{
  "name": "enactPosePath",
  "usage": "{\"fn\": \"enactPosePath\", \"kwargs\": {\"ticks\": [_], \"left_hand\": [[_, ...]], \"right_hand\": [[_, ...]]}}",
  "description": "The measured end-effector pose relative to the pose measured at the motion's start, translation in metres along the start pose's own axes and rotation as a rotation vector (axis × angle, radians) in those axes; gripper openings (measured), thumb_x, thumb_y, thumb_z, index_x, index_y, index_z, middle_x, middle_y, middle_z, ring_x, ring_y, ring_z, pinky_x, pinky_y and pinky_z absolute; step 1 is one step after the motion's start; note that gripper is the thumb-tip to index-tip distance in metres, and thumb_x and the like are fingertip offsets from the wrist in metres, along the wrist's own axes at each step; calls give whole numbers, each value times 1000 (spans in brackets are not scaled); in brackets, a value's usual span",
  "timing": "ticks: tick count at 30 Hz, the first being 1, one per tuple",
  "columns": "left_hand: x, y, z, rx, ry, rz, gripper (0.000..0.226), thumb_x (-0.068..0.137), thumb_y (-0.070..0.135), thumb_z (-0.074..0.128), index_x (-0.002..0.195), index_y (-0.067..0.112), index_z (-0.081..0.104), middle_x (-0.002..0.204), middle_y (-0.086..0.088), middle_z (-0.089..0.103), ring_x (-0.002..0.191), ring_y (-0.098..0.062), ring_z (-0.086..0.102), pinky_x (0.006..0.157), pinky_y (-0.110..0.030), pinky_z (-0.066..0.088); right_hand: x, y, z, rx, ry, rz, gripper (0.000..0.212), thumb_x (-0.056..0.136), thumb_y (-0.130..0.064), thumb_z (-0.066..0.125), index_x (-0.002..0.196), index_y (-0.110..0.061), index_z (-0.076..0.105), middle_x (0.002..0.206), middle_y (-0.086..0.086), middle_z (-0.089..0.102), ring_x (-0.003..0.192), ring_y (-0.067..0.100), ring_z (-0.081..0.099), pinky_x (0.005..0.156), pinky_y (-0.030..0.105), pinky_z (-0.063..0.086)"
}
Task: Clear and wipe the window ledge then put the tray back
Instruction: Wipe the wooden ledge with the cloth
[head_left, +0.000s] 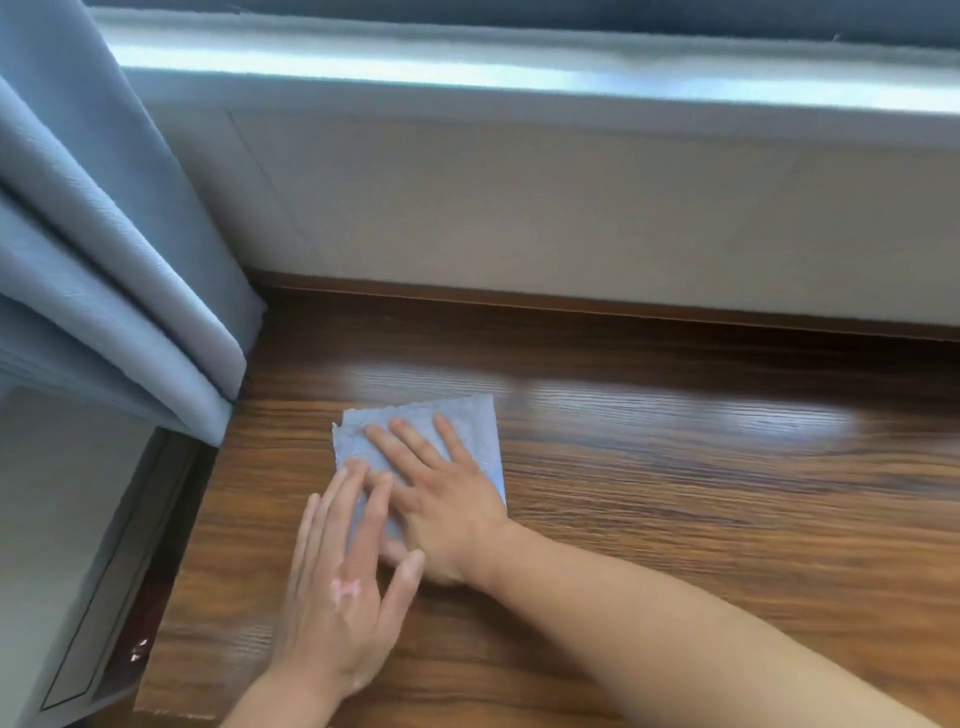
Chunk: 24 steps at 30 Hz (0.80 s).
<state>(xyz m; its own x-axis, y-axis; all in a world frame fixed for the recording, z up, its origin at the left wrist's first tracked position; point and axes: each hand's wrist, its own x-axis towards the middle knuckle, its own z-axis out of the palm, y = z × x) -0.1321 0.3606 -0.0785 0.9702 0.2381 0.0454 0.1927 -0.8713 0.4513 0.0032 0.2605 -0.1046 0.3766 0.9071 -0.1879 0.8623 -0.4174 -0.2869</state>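
A folded light-blue cloth (467, 426) lies flat on the brown wooden window ledge (701, 493), near its left end. My right hand (441, 493) presses down on the cloth with straight, spread fingers. My left hand (343, 587) lies flat beside it, fingertips on the cloth's near-left corner and on the edge of my right hand. No tray is in view.
A grey-blue curtain (114, 249) hangs in folds at the left, reaching down to the ledge's left end. A pale wall panel (571, 218) and the window frame (519, 67) rise behind the ledge. A white surface with a dark line (62, 571) sits lower left.
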Motion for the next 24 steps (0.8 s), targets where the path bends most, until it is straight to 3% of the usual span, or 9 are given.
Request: {"fn": "enactPosePath", "kwargs": {"ticks": [5,8,13,18,24], "left_hand": [[52,37,46,74,-137,131,91,98,72,28,158,3,28,168,-12,22,158,-20,11,124,-40,14],[69,66,73,298,-230,263,94,98,74,21,157,2,31,168,-11,23,157,-25,15,122,-55,12],[91,135,115,393,-284,371,91,99,74,18,158,6,30,169,-8,22,156,-27,18,117,-71,15],[117,189,144,450,-302,457,86,99,68,21,156,6,36,168,-9,23,154,-26,25,117,-71,11],[142,260,178,481,-369,583,91,95,66,31,152,-5,37,165,-21,24,153,-35,27,115,-73,20]], "right_hand": [[-76,54,-1,106,112,150,90,89,-67,31,163,-17,17,171,4,19,159,22,7,126,58,5],[-124,94,0,90,148,272,101,82,-70,49,160,-11,27,169,6,24,158,22,13,125,54,13],[-198,156,-8,60,154,325,102,85,-72,43,162,-8,21,171,10,13,159,23,3,127,50,5],[-265,212,-10,73,169,361,93,93,-67,45,163,-13,17,172,9,8,159,22,-3,128,49,6],[-328,261,-12,66,195,507,96,95,-75,38,163,-12,15,172,8,8,159,21,-4,127,50,10]]}}
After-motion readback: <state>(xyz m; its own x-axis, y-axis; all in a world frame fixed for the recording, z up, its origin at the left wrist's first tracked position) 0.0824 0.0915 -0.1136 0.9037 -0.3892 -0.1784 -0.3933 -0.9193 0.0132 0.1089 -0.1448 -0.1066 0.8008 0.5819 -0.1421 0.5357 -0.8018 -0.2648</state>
